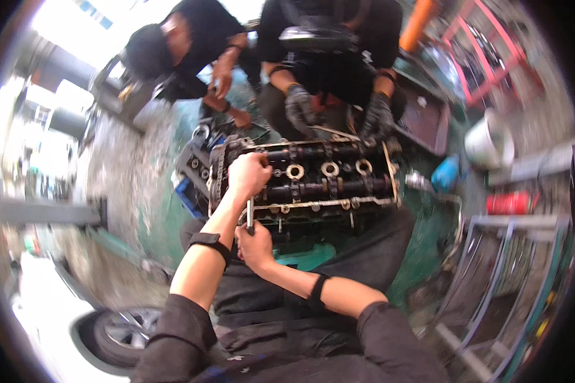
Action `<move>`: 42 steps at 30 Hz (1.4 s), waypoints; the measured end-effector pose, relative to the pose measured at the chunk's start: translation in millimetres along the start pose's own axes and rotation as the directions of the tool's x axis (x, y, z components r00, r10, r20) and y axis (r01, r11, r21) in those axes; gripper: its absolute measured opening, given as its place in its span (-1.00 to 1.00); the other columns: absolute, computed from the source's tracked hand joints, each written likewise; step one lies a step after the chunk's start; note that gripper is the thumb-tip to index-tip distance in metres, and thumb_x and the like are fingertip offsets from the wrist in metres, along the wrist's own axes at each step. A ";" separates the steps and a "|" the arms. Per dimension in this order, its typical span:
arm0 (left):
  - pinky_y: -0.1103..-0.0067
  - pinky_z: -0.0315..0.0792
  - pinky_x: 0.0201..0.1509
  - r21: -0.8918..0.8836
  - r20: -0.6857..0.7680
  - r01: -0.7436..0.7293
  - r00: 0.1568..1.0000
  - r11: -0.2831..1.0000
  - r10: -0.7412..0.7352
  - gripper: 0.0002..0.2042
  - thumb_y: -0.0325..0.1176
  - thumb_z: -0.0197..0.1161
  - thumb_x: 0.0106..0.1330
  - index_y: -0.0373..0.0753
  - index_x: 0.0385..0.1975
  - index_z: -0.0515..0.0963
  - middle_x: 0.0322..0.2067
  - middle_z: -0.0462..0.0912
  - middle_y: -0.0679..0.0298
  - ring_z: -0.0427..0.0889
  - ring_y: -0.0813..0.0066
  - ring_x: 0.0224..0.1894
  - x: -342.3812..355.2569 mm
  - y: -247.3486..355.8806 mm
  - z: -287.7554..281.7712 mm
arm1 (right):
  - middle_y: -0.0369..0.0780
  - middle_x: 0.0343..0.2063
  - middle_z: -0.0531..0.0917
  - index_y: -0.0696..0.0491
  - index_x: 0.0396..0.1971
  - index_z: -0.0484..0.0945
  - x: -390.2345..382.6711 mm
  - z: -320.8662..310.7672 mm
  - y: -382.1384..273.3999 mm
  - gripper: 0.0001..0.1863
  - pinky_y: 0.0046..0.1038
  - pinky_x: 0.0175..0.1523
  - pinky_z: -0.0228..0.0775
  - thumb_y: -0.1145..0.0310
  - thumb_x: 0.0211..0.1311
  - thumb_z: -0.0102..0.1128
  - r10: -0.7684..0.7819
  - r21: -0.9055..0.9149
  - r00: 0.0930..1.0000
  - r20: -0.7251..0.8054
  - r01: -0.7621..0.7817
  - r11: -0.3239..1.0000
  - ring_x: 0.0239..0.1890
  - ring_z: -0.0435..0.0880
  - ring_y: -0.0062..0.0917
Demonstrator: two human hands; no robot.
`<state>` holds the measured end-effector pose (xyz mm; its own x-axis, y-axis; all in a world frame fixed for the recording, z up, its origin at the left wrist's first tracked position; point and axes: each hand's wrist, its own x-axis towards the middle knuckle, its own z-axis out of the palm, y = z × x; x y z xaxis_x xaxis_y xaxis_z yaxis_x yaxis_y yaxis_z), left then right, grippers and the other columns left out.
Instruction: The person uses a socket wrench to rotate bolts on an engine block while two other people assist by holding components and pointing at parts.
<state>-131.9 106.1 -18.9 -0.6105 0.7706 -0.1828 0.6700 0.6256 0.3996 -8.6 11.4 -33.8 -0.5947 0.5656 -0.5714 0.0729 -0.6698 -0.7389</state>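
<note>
An open engine cylinder head [358, 186], with dark camshafts and pale rings along its middle, lies in front of my lap. My left hand [249, 173] is closed low over its left part, and what sits under those fingers is hidden. Just nearer to me, my right hand [254, 246] grips the dark handle of a ratchet wrench [250, 209]. The wrench's silver shaft runs away from me toward my left hand, where its far end disappears. A timing chain [216, 169] shows at the left end of the cylinder head.
Across from me a gloved co-worker [329, 70] crouches at the far edge; another person [185, 51] bends in at far left. A dark tray [425, 118], white bucket [489, 140], blue bottle [445, 172] and metal rack [498, 281] stand right. A car wheel [124, 333] is lower left.
</note>
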 end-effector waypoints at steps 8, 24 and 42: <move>0.51 0.45 -0.38 -0.204 0.002 0.106 0.994 0.973 -0.108 -0.78 -0.25 0.26 0.03 -0.27 -0.45 0.64 -0.57 0.64 0.16 0.61 0.42 -0.52 7.1 1.7 19.2 | -0.29 -0.71 0.40 0.10 -0.36 0.33 6.7 -59.2 -27.3 -0.80 -0.54 -0.78 0.15 0.31 0.17 0.11 0.194 -0.035 0.959 0.208 -0.191 0.981 -0.82 0.33 -0.62; 0.52 0.46 -0.37 -0.370 0.099 0.194 0.981 0.909 -0.169 -0.77 -0.25 0.26 0.01 -0.25 -0.41 0.64 -0.60 0.62 0.13 0.62 0.38 -0.54 15.1 -13.8 16.0 | -0.28 -0.79 0.37 0.11 -0.60 0.34 15.1 -86.0 -66.1 -0.80 -0.47 -0.78 0.14 0.34 0.10 0.08 0.319 -0.164 0.885 0.339 -0.278 0.946 -0.86 0.34 -0.55; 0.62 0.32 -0.54 -0.652 0.169 0.233 0.972 0.722 -0.161 -0.85 -0.39 0.25 0.01 -0.32 -0.46 0.62 -0.69 0.53 0.28 0.46 0.56 -0.67 12.8 -24.5 23.0 | -0.26 -0.79 0.34 0.10 -0.40 0.32 4.9 -48.2 -35.2 -0.81 -0.49 -0.82 0.03 0.34 0.15 0.12 0.296 -0.045 0.928 0.227 -0.294 0.955 -0.90 0.25 -0.58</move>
<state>-146.5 103.5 -51.7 -0.6301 0.6691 -0.3941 0.0661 0.5519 0.8313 24.6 60.9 -27.8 -0.7117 0.2174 -0.6680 0.2802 -0.7842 -0.5537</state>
